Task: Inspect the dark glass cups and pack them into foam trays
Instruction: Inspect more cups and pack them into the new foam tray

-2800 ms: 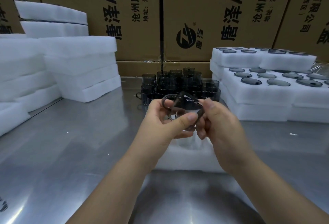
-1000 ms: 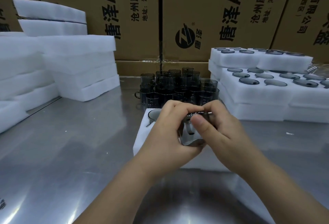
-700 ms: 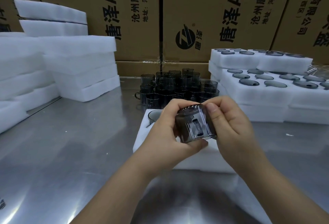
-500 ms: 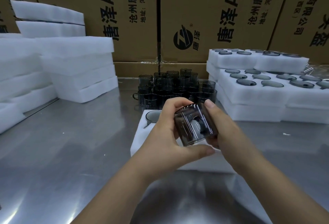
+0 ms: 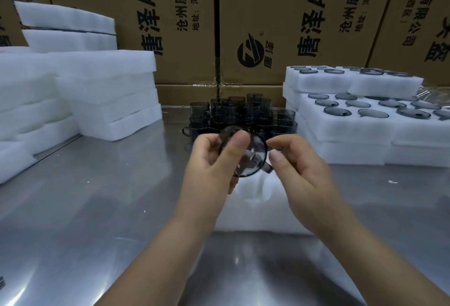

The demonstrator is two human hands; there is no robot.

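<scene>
A dark glass cup (image 5: 252,157) is held up in front of me, tipped so that its round end faces the camera. My left hand (image 5: 214,167) grips its left side with the thumb across the rim. My right hand (image 5: 295,169) pinches the handle on the cup's right side. Under both hands lies a white foam tray (image 5: 258,206) on the steel table, mostly hidden. Behind them stands a cluster of several dark glass cups (image 5: 243,115).
Stacks of plain white foam (image 5: 97,91) stand at the left. At the right, stacked foam trays (image 5: 365,130) hold several cups. Cardboard boxes (image 5: 280,20) wall off the back. Bare steel table (image 5: 85,208) lies at the near left.
The cup has been turned in my hands from side-on to end-on toward the camera and lifted a little. My right hand has shifted to the handle.
</scene>
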